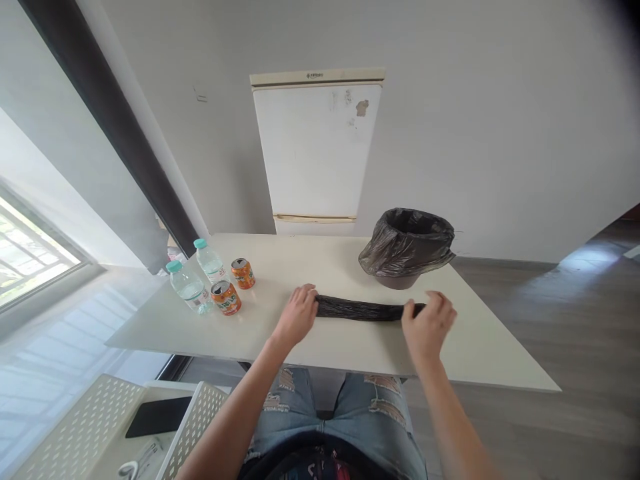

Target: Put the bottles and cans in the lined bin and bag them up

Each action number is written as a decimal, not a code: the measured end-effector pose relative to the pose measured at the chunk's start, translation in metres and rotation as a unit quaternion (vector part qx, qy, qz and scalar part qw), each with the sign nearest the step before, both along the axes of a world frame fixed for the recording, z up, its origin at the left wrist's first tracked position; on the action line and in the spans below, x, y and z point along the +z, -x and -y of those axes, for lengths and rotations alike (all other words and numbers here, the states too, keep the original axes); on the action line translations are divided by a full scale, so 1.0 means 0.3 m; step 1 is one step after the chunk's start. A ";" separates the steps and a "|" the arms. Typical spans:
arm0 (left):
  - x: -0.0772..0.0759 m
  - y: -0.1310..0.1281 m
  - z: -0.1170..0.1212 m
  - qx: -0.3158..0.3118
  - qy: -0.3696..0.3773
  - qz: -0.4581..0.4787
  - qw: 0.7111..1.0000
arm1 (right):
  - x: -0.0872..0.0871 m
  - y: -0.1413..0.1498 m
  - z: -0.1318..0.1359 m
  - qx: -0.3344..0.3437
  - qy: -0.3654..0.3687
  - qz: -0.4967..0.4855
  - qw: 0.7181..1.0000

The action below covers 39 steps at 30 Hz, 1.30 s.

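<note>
A black plastic garbage bag (360, 309), gathered into a long narrow strip, lies across the white table (270, 340) in front of me. At its left end, my left hand (299, 312) is closed with the fingers gripping the plastic. My right hand (429, 323) grips the other end between thumb and fingers, a little blurred. Just beyond the strip stands a trash can (397, 282) lined with another black bag (407, 243), its edge folded over the rim.
Two clear bottles with green caps (190, 288) (210, 263) and two orange cans (226, 298) (243, 273) stand on the table's left side. A white fridge (317, 150) is behind the table. At lower left, a white perforated basket (95, 427) holds a dark flat object (158, 417).
</note>
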<state>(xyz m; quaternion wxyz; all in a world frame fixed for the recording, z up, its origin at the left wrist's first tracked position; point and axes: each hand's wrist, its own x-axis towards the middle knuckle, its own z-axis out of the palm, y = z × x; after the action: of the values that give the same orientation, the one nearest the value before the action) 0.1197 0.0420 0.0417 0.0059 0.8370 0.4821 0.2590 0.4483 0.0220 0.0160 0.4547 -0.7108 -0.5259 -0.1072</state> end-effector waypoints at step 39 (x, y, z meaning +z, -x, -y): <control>-0.204 0.090 -0.015 0.082 0.063 -0.085 0.991 | -0.243 -0.213 -0.043 0.092 0.228 0.117 0.962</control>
<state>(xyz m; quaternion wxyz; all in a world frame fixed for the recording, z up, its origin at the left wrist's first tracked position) 0.0927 0.0466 -0.0194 -0.0038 0.8118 0.5627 0.1560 0.5121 0.0349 -0.0568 0.2235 -0.7264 -0.6494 -0.0244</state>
